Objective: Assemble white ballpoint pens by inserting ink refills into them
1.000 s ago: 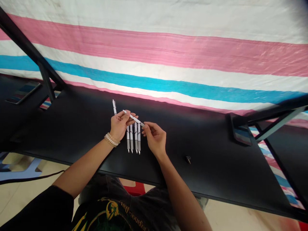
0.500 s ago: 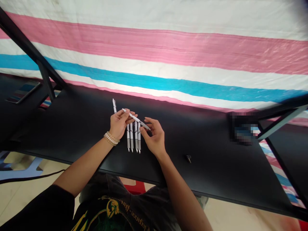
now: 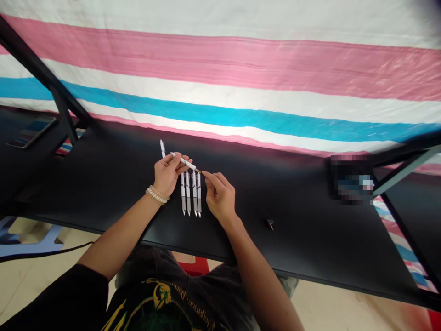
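Note:
My left hand pinches the white barrel of a pen, which slants down to the right. A thin, gold-tinted refill sticks out of the barrel's lower end. My right hand has its fingers closed at that refill's tip; whether the grey grip is inside the hand is hidden. Below the held pen lie several white pens with grey grips, side by side, tips toward me. One more white pen shows behind my left hand, its lower part hidden.
The black table carries a small dark object right of my right arm. A pixelated item sits at the far right beside a metal leg. A phone-like slab lies far left. Striped sheeting hangs behind.
The held pen's grey grip no longer shows at its lower end, and the thin refill is exposed there. My right hand's fingers have closed in from a more spread pose.

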The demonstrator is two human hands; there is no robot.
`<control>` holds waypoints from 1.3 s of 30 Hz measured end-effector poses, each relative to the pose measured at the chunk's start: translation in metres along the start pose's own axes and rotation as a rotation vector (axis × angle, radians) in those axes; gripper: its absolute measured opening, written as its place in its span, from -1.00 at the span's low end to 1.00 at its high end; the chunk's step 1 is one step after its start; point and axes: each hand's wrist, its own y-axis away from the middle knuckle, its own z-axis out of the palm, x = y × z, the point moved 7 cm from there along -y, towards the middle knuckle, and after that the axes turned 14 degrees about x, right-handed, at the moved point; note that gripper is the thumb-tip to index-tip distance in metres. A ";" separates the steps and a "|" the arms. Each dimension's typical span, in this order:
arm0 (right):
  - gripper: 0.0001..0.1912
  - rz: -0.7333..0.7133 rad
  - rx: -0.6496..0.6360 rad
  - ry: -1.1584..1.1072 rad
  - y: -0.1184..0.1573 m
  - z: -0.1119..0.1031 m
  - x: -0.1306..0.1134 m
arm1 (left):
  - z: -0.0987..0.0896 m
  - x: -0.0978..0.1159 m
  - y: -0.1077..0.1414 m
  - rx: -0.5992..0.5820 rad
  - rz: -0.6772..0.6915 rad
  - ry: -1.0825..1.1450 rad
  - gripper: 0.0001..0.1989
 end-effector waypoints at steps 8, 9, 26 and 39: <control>-0.69 0.022 0.075 -0.056 -0.003 -0.008 -0.001 | -0.006 0.001 -0.007 0.019 -0.036 0.075 -0.75; -0.68 0.011 0.057 -0.045 -0.003 -0.006 -0.002 | -0.003 -0.001 -0.004 0.006 -0.041 0.060 -0.74; -0.73 0.000 0.128 0.074 0.004 -0.003 -0.002 | 0.014 -0.011 0.018 -0.108 -0.017 -0.057 -0.62; -0.70 0.029 0.041 0.096 0.004 0.001 -0.002 | 0.017 -0.010 0.022 -0.131 -0.027 -0.068 -0.62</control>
